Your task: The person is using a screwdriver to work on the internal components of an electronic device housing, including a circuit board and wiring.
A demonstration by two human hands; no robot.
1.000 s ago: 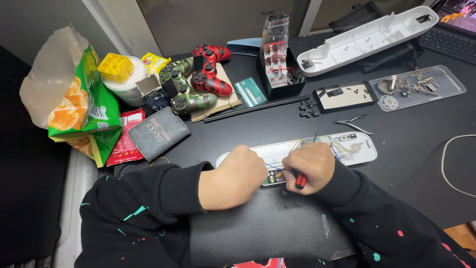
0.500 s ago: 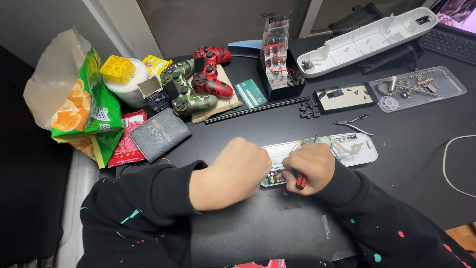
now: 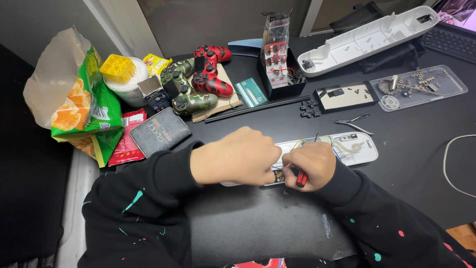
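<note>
Nearest the camera, two arms in black sleeves flecked with coloured paint [image 3: 148, 218] reach forward over a black tabletop [image 3: 258, 228]. The left hand [image 3: 238, 156] is curled into a loose fist and rests on the near left end of a long, flat white plastic shell with exposed wiring and small parts inside [image 3: 354, 149], covering that end; whether its fingers pinch anything underneath cannot be told from here. The right hand [image 3: 310, 165] sits just beside it, fingers closed around a small screwdriver with a red and black handle [image 3: 301, 178], whose tip points toward the shell's near edge between the two hands. The shell stretches away to the right of both hands, lying flat.

Just beyond the shell lie small metal pliers [image 3: 353, 121], a black tray with a pale inner panel and tiny screws [image 3: 344, 97], and a clear plastic tray of metal hardware [image 3: 421, 87]. A thin black rod [image 3: 258, 106] runs across the table toward a black open box holding a clear packet [image 3: 277, 64]. To the left are a grey fabric wallet [image 3: 159, 131], a camouflage-green game controller [image 3: 186, 89] and a red-patterned game controller [image 3: 210, 69] touching each other, a green snack bag printed with orange slices [image 3: 82, 109], and a yellow plastic block on a white tub [image 3: 119, 69].

Farthest back, a second long white plastic casing [image 3: 367, 39] lies tilted near a dark keyboard [image 3: 453, 42], against a dim wall.
</note>
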